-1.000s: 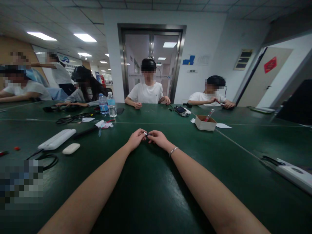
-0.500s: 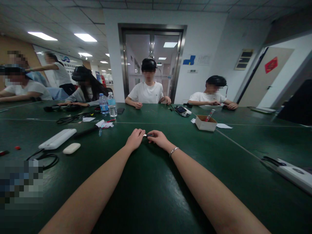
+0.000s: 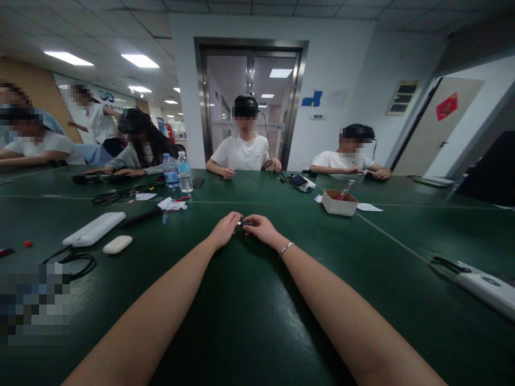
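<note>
Both hands meet over the middle of the green table (image 3: 225, 300). Between them is a small black stick with a shiny metal end (image 3: 243, 223), which looks like a USB stick, though it is too small to be sure. My right hand (image 3: 262, 229) pinches its black part from the right, a bracelet round the wrist. On the other side, my left hand (image 3: 226, 229) is closed with bent fingers at the metal end. Its fingertips are partly hidden, so the exact contact does not show.
Left of my arms lie a white oblong device (image 3: 94, 229), a white rounded case (image 3: 118, 245) and black cables (image 3: 82, 265). Two water bottles (image 3: 185, 174) stand further off. A small cardboard box (image 3: 340, 203) is at right. Several people in headsets sit across the table.
My left fingers have lifted and shifted slightly at the metal end. My right hand stays nearly still with the stick. A person standing at the back left has moved an arm.
</note>
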`<control>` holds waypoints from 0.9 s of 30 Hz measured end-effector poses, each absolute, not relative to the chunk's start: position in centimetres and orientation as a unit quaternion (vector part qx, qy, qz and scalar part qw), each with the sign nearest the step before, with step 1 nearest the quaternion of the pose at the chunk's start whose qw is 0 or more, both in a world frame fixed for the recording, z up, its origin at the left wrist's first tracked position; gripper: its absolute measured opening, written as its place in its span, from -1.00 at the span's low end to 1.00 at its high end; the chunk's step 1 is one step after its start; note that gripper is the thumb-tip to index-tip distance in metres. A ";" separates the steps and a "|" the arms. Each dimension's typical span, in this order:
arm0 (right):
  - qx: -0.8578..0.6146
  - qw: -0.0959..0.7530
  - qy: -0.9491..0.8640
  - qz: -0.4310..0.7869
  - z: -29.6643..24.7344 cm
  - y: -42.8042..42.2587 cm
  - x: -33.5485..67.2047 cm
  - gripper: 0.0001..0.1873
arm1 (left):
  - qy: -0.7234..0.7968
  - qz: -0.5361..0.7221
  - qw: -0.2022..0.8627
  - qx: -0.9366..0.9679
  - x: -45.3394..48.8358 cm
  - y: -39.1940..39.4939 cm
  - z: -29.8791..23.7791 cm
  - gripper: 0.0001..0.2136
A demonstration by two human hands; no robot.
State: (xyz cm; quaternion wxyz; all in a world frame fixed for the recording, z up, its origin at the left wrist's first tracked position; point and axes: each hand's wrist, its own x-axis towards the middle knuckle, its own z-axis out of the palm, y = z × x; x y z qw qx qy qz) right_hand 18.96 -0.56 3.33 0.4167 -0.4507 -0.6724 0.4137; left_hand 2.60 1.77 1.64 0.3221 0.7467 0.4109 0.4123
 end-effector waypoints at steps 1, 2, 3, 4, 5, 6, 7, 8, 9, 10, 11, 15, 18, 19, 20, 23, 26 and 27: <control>-0.451 0.417 -0.672 0.414 3.3 -0.5 19.0 -0.84 | 0.408 0.418 0.317 0.747 2.6 1.8 1.6 -0.72; -0.451 0.418 -0.671 0.414 3.2 -0.4 19.0 -0.84 | 0.404 0.422 0.310 0.750 2.7 1.9 1.6 -0.74; -0.448 0.420 -0.671 0.416 3.1 -0.4 19.0 -0.84 | 0.402 0.424 0.302 0.753 2.7 2.0 1.6 -0.75; -0.444 0.422 -0.671 0.418 3.0 -0.3 19.0 -0.84 | 0.401 0.422 0.297 0.757 2.6 2.0 1.5 -0.76; -0.440 0.423 -0.671 0.421 2.9 -0.2 19.0 -0.84 | 0.403 0.417 0.295 0.760 2.6 2.0 1.5 -0.76; -0.439 0.424 -0.671 0.421 2.9 -0.2 19.0 -0.83 | 0.407 0.411 0.296 0.761 2.5 2.0 1.5 -0.76; -0.438 0.424 -0.671 0.422 2.8 -0.1 19.0 -0.83 | 0.412 0.404 0.300 0.760 2.5 1.9 1.6 -0.75; -0.438 0.424 -0.671 0.421 2.8 -0.1 19.0 -0.82 | 0.416 0.399 0.306 0.758 2.5 1.8 1.6 -0.74; -0.437 0.423 -0.672 0.422 2.8 -0.1 19.0 -0.82 | 0.419 0.395 0.311 0.756 2.5 1.6 1.7 -0.72; -0.435 0.425 -0.673 0.422 2.7 -0.1 19.0 -0.82 | 0.419 0.393 0.317 0.754 2.5 1.5 1.8 -0.70; -0.433 0.426 -0.673 0.422 2.7 0.0 19.0 -0.82 | 0.416 0.393 0.323 0.754 2.5 1.4 1.9 -0.69; -0.434 0.429 -0.674 0.417 2.6 0.1 19.1 -0.83 | 0.404 0.408 0.326 0.751 2.6 1.3 2.0 -0.75; -0.435 0.425 -0.676 0.417 2.5 0.1 19.1 -0.82 | 0.408 0.407 0.316 0.754 2.5 1.5 1.9 -0.76; -0.435 0.424 -0.676 0.416 2.6 0.1 19.1 -0.82 | 0.410 0.402 0.315 0.756 2.5 1.5 1.8 -0.75; -0.437 0.423 -0.677 0.414 2.6 0.1 19.1 -0.82 | 0.413 0.396 0.315 0.757 2.4 1.5 1.8 -0.73; -0.441 0.418 -0.680 0.409 2.6 0.0 19.1 -0.82 | 0.413 0.388 0.321 0.759 2.4 1.5 1.7 -0.71; -0.439 0.423 -0.678 0.411 2.7 0.0 19.1 -0.83 | 0.403 0.393 0.324 0.761 2.5 1.6 1.7 -0.74; -0.437 0.425 -0.677 0.412 2.7 -0.1 19.1 -0.83 | 0.402 0.395 0.323 0.760 2.5 1.7 1.7 -0.75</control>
